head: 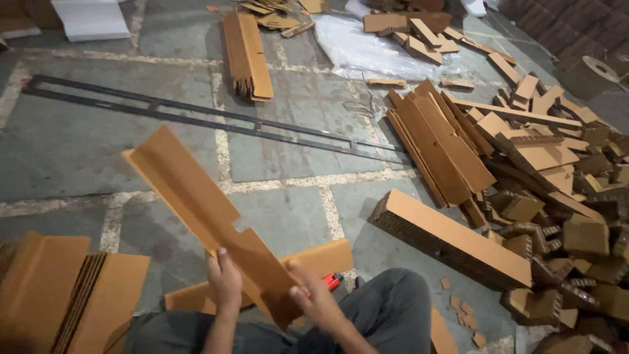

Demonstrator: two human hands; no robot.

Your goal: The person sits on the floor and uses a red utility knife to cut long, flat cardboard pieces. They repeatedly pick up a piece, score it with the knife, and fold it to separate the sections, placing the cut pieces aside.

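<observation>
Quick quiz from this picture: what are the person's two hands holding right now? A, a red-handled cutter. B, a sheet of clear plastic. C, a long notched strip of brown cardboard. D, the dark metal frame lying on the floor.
C: both the left hand and the right hand grip the lower end of the long notched cardboard strip, which slants up to the left above the floor.

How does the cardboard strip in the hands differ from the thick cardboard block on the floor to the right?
The cardboard strip is thin, folded along its length and notched at one edge; the cardboard block is thick, with a honeycomb side face. The strip is held off the floor, tilted up to the left, by the left hand and right hand; the block lies flat on the stone floor, untouched. Both are long, brown cardboard.
</observation>
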